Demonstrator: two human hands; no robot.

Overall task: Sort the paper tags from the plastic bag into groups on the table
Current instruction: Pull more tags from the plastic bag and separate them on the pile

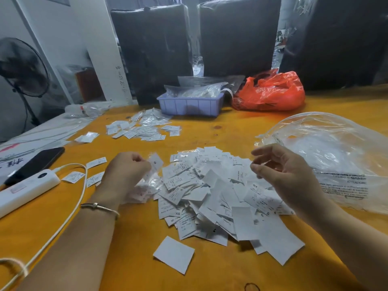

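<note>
A big loose heap of white paper tags (220,192) lies on the orange table (130,232) in front of me. My left hand (123,173) hovers at the heap's left edge and pinches a small tag marked S (155,162) together with a bit of clear film. My right hand (283,169) hangs above the heap's right side with its fingers loosely curled and nothing in them. The clear plastic bag (336,156) lies crumpled to the right. A second, smaller group of tags (142,128) is spread further back.
A white power strip (23,190) with its cable and a black phone (37,161) lie at the left. A few single tags (95,162) sit near them. A purple tray (190,105) and a red plastic bag (273,91) stand at the back.
</note>
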